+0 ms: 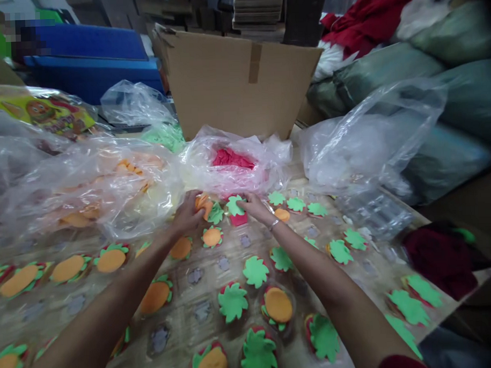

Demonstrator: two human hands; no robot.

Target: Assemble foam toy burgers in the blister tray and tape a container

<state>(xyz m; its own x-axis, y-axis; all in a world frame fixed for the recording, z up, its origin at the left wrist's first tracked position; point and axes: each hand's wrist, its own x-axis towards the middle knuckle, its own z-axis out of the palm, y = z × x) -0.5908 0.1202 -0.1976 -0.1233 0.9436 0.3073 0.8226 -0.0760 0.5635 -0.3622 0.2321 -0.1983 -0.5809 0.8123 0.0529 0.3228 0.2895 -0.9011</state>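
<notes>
My left hand [188, 213] is at the far part of the table, its fingers closed round a few orange foam pieces [205, 206]. Just right of them lies a green frilly leaf-shaped piece [216, 212]. My right hand [255, 208] reaches in from the other side, thumb and fingers on another green leaf piece [234, 205]. Beneath that leaf is a red piece [238, 219]. Many small stacks cover the table in clear trays, some topped with green leaves [255, 271], others with orange rounds [278, 304].
Behind my hands is an open plastic bag of red pieces [232, 158]. A bag of orange pieces [88, 184] lies left, a clear bag with white contents [349, 153] right. A large cardboard box [242, 87] stands behind. Stacked clear trays [377, 214] lie at right.
</notes>
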